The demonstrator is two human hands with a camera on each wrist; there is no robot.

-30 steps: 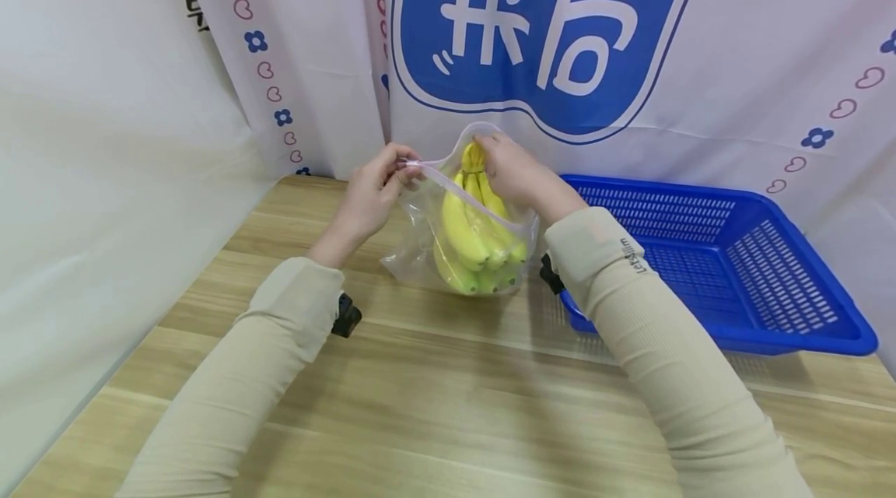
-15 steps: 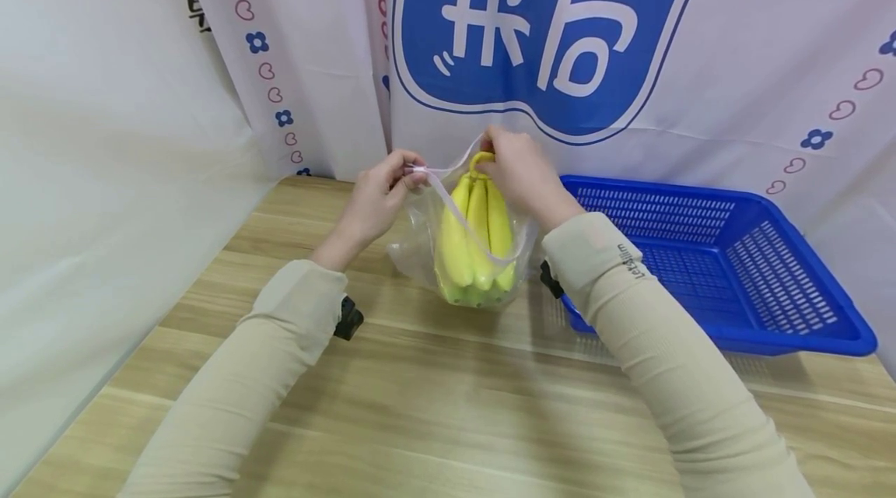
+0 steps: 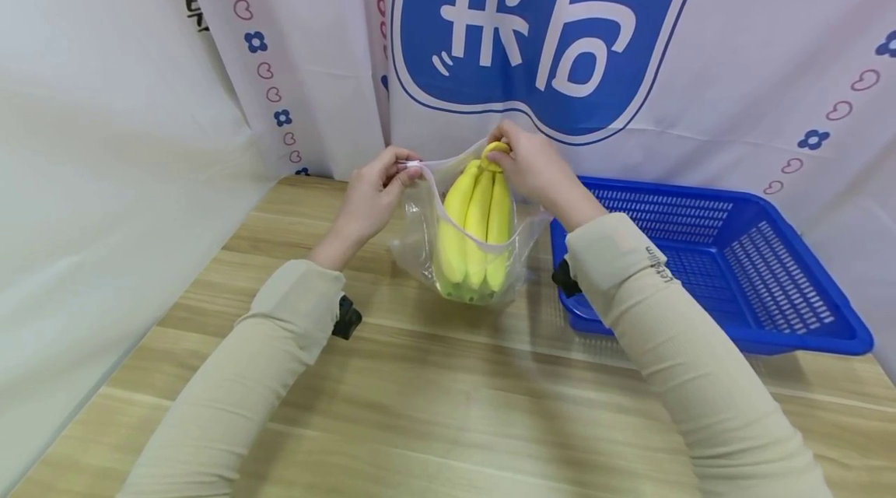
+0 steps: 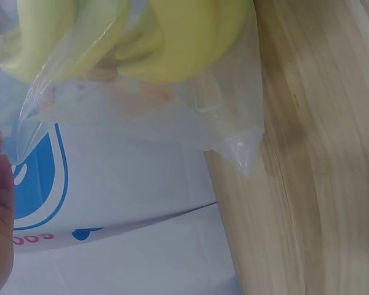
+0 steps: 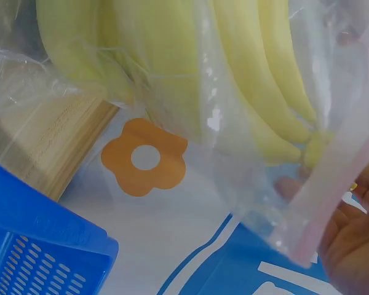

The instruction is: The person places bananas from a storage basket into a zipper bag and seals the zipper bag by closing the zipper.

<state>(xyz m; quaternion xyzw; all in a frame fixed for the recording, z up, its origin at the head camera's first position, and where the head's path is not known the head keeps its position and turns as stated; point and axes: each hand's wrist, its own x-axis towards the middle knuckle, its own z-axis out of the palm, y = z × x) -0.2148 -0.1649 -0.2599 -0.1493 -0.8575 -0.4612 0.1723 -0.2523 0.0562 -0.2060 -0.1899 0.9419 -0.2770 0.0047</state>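
A clear zip bag with a pale pink rim stands above the wooden table, its mouth spread wide. Inside is a bunch of yellow bananas, stem up and greenish at the lower tips. My left hand pinches the left corner of the bag's rim between thumb and fingers. At the mouth, my right hand holds the yellow stem at the top of the bunch. The right wrist view shows fingertips behind the clear film beside the banana stem.
A blue perforated basket stands on the table to the right, partly behind the right forearm. A white printed cloth with a blue emblem hangs along the table's back edge. White sheeting covers the left side.
The bunch has turned so its bananas face forward, and its stem has shifted right with my right hand. The bag's front rim now hangs lower and wider. My left hand stays at the corner.
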